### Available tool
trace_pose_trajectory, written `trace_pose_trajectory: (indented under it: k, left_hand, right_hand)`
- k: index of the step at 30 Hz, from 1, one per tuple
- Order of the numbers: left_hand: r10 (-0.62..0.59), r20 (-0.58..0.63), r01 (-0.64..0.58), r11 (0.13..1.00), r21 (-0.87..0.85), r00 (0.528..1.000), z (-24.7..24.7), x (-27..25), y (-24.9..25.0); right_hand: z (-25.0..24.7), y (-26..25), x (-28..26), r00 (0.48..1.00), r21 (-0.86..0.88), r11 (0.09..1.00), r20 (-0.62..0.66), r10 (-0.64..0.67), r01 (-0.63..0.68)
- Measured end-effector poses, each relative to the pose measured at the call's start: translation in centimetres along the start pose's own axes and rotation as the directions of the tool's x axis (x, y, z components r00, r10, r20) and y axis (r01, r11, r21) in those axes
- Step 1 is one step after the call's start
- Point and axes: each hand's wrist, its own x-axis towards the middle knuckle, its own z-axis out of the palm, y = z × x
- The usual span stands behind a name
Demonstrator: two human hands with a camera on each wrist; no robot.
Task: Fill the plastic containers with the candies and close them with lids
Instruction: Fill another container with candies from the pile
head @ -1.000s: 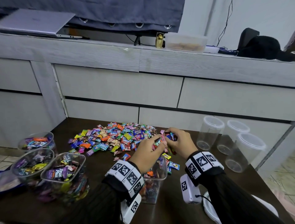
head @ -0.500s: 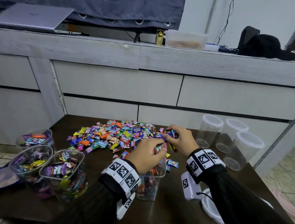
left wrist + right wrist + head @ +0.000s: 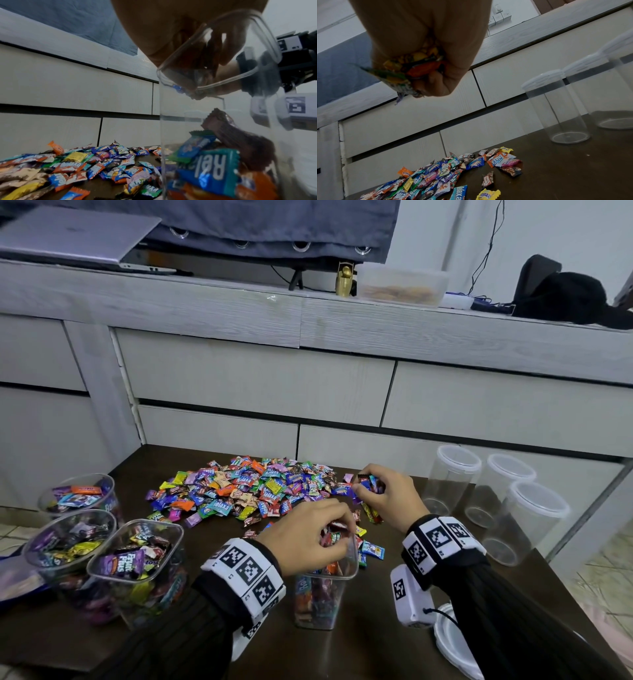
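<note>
The right hand is fisted round a bunch of sweets above the pile. The left hand curls its fingers over the mouth of the open tub, part full; whether it holds any sweets I cannot tell. Three filled tubs stand to the left, three empty lidded jars to the right, loose lids beside the right sleeve, all on the dark table.
</note>
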Motion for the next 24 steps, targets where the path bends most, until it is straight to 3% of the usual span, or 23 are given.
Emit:
trace_pose_trajectory:
  k: [7,12,16,18,24]
  left_hand:
    - [-0.013,0.114,-0.001,0.992,0.123,0.993,-0.4,-0.4,-0.4]
    - [0.009,0.095,-0.016,0.997,0.071,0.995,-0.4,-0.6,-0.3]
    - [-0.013,-0.032,0.012,1.000,-0.011,0.999,-0.4,-1.7,-1.2]
    - [-0.075,-0.041,0.073,0.997,-0.037,0.996,-0.6,-2.1,-1.6]
    - [-0.291,0.157,0.314,0.937,-0.150,0.944,-0.2,-3.0,-2.7]
  right_hand:
    - [0.2,-0.2,0.0,1.000,-0.004,1.000,-0.002,-0.001,0.001]
    - [0.3,-0.2,-0.1,0.999,-0.002,1.000,-0.032,-0.018,0.018]
    - [-0.2,-0.7,0.0,0.999,0.032,0.999,-0.041,-0.020,0.022]
    - [-0.4,-1.4,0.1,0.997,0.066,0.997,-0.064,-0.036,0.040]
    - [-0.2,-4.9,-0.4,0.984,0.205,0.965,-0.099,-0.145,0.163]
